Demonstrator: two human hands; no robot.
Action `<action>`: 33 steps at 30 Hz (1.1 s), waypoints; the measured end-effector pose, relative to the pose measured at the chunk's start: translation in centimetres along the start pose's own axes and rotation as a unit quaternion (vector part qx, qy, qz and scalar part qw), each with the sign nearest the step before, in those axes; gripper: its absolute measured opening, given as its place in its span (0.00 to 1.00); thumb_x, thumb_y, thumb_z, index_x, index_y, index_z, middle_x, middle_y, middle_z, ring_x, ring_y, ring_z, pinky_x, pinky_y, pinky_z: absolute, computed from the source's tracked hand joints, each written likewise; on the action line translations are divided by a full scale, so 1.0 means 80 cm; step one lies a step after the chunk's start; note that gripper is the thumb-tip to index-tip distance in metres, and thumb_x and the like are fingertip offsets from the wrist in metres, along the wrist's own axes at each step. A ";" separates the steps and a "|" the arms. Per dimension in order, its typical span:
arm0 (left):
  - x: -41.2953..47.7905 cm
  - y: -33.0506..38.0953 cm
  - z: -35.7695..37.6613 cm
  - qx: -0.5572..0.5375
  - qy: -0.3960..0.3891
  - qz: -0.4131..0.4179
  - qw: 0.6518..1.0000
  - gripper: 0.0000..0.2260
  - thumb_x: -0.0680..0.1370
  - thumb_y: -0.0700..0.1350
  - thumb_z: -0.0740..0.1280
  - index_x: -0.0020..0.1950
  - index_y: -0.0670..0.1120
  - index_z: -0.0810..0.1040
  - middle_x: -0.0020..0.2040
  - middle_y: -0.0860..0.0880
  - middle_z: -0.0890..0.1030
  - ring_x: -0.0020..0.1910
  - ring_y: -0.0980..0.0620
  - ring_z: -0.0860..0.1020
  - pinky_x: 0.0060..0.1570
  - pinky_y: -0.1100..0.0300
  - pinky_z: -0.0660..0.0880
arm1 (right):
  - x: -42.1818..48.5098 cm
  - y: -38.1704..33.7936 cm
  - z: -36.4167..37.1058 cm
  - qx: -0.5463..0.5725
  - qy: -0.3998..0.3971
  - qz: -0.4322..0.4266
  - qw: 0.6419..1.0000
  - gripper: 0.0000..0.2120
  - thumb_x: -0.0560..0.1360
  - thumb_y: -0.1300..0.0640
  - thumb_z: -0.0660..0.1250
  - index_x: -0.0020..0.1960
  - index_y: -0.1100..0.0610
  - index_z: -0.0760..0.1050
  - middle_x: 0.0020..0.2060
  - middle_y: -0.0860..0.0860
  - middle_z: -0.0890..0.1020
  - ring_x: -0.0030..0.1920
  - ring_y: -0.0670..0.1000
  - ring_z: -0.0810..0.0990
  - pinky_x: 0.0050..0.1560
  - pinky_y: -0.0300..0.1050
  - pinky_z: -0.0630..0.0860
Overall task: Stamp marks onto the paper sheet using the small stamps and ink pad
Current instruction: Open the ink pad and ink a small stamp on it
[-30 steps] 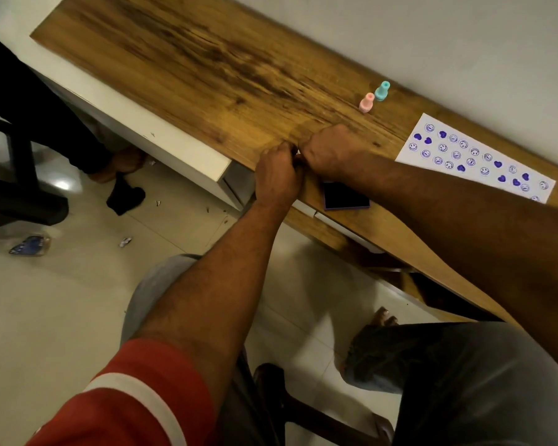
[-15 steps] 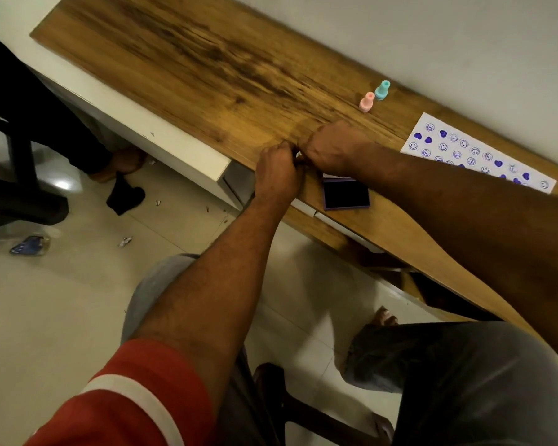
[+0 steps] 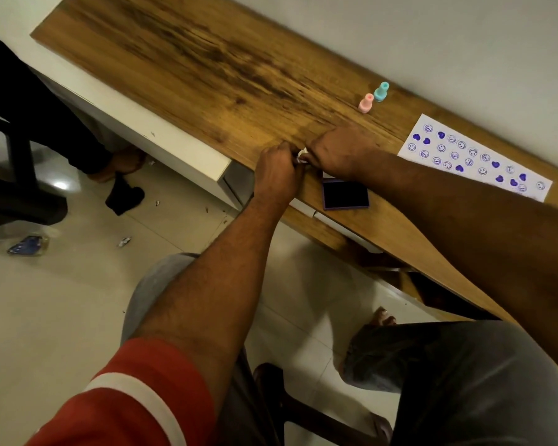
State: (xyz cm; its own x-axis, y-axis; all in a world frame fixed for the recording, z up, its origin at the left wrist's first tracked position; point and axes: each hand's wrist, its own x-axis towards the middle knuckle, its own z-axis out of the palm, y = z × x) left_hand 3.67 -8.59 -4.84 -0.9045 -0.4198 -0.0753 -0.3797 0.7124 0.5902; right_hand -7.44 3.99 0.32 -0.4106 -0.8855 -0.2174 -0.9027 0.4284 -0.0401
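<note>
My left hand (image 3: 277, 172) and my right hand (image 3: 339, 152) meet at the front edge of the wooden desk (image 3: 207, 69), both pinched on a small white object (image 3: 302, 156) that is mostly hidden between the fingers. Just right of the hands lies the open ink pad (image 3: 345, 194), dark with a purple frame. A white paper sheet (image 3: 474, 157) with many purple smiley and heart marks lies at the right by the wall. A pink stamp (image 3: 365, 103) and a teal stamp (image 3: 381, 91) stand upright beyond my hands.
The desk runs along a white wall (image 3: 432, 33). A white drawer unit (image 3: 161, 146) sits under its front edge. Another person's leg and foot (image 3: 116, 162) and a dark chair (image 3: 16, 201) are on the tiled floor at the left, with small litter.
My right hand has shifted slightly away from the ink pad, so more of the pad shows. A bit of the white object now shows between the two hands.
</note>
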 end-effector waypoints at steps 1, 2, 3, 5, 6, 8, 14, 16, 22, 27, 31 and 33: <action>0.000 0.000 0.000 -0.006 -0.001 -0.001 1.000 0.12 0.80 0.48 0.71 0.60 0.44 0.82 0.56 0.45 0.84 0.57 0.44 0.78 0.54 0.50 0.75 | -0.005 0.000 0.000 0.015 0.000 0.013 1.000 0.20 0.85 0.41 0.52 0.48 0.52 0.75 0.38 0.50 0.74 0.38 0.52 0.73 0.42 0.50 0.73; -0.001 0.000 0.000 -0.016 0.002 0.000 1.000 0.11 0.80 0.48 0.72 0.59 0.44 0.83 0.54 0.45 0.84 0.56 0.44 0.79 0.53 0.50 0.75 | -0.011 0.001 0.001 0.030 0.007 0.028 0.999 0.21 0.85 0.40 0.52 0.49 0.53 0.76 0.38 0.50 0.75 0.39 0.52 0.74 0.43 0.50 0.75; -0.003 -0.002 0.001 -0.026 0.007 0.003 1.000 0.11 0.79 0.48 0.73 0.58 0.44 0.83 0.53 0.44 0.84 0.55 0.44 0.79 0.52 0.51 0.74 | -0.018 0.001 0.002 0.040 0.022 0.044 0.998 0.22 0.84 0.39 0.52 0.50 0.54 0.77 0.38 0.50 0.75 0.39 0.52 0.75 0.42 0.50 0.74; -0.006 -0.004 0.002 -0.045 0.015 0.007 0.999 0.12 0.77 0.49 0.76 0.57 0.44 0.83 0.52 0.45 0.85 0.54 0.44 0.79 0.50 0.52 0.73 | -0.034 0.003 0.007 0.039 0.045 0.072 0.996 0.23 0.84 0.39 0.52 0.52 0.55 0.78 0.37 0.50 0.75 0.38 0.52 0.75 0.39 0.48 0.71; -0.008 -0.005 0.002 -0.054 0.015 0.006 0.998 0.13 0.77 0.49 0.76 0.57 0.45 0.83 0.52 0.45 0.85 0.54 0.44 0.79 0.51 0.52 0.73 | -0.044 0.004 0.011 0.037 0.043 0.081 0.995 0.24 0.84 0.39 0.52 0.53 0.55 0.78 0.37 0.51 0.76 0.37 0.52 0.75 0.39 0.47 0.70; -0.009 -0.008 0.003 -0.069 0.014 0.001 0.998 0.16 0.76 0.50 0.77 0.60 0.44 0.82 0.52 0.46 0.85 0.55 0.44 0.80 0.53 0.51 0.75 | -0.065 0.007 0.017 0.035 0.021 0.096 0.995 0.24 0.85 0.39 0.51 0.54 0.56 0.78 0.39 0.54 0.80 0.39 0.54 0.78 0.40 0.47 0.71; -0.021 -0.001 -0.004 -0.087 0.020 0.038 0.995 0.18 0.77 0.53 0.76 0.64 0.47 0.81 0.45 0.50 0.82 0.47 0.49 0.79 0.47 0.52 0.75 | -0.114 0.009 0.026 -0.002 0.016 0.139 0.990 0.24 0.86 0.41 0.51 0.61 0.58 0.75 0.45 0.59 0.83 0.43 0.59 0.81 0.37 0.47 0.68; -0.030 0.010 -0.006 -0.064 0.005 0.102 0.993 0.18 0.77 0.58 0.74 0.61 0.50 0.83 0.40 0.53 0.79 0.42 0.51 0.77 0.39 0.57 0.70 | -0.126 0.007 0.028 -0.004 0.012 0.150 0.989 0.23 0.86 0.41 0.52 0.61 0.57 0.75 0.45 0.58 0.83 0.40 0.57 0.81 0.36 0.47 0.70; -0.046 0.023 -0.003 0.090 -0.062 0.243 0.964 0.35 0.71 0.68 0.76 0.73 0.53 0.79 0.53 0.49 0.87 0.50 0.48 0.83 0.36 0.62 0.61 | -0.146 -0.005 0.044 -0.039 0.016 0.159 0.986 0.19 0.85 0.42 0.56 0.58 0.57 0.75 0.44 0.57 0.84 0.37 0.56 0.81 0.34 0.45 0.70; -0.049 0.026 0.012 0.098 -0.058 0.243 0.963 0.33 0.70 0.67 0.77 0.71 0.52 0.81 0.53 0.48 0.87 0.50 0.47 0.84 0.39 0.62 0.65 | -0.151 -0.015 0.057 -0.052 -0.006 0.177 0.983 0.15 0.84 0.45 0.60 0.57 0.56 0.76 0.43 0.56 0.84 0.36 0.55 0.82 0.35 0.46 0.74; -0.051 0.032 0.017 0.049 -0.065 0.191 0.978 0.30 0.69 0.63 0.80 0.68 0.52 0.83 0.54 0.50 0.88 0.50 0.49 0.84 0.42 0.62 0.69 | -0.152 -0.013 0.057 -0.069 -0.024 0.171 0.983 0.15 0.84 0.46 0.61 0.60 0.57 0.75 0.47 0.56 0.85 0.40 0.56 0.84 0.39 0.48 0.78; -0.051 0.033 0.017 0.038 -0.080 0.168 0.982 0.29 0.69 0.63 0.80 0.67 0.53 0.83 0.54 0.51 0.87 0.51 0.51 0.84 0.42 0.62 0.70 | -0.151 -0.013 0.049 -0.080 -0.027 0.156 0.984 0.16 0.85 0.45 0.60 0.62 0.57 0.75 0.48 0.56 0.85 0.42 0.56 0.84 0.41 0.48 0.78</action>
State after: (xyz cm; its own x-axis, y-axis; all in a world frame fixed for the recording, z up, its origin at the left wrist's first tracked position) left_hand 6.05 -4.23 -4.06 -0.9978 -0.0650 -0.0159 -0.0633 0.8384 0.5414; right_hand -1.01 14.95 -0.84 -0.6674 -0.7027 -0.2466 -0.7442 0.6406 0.1890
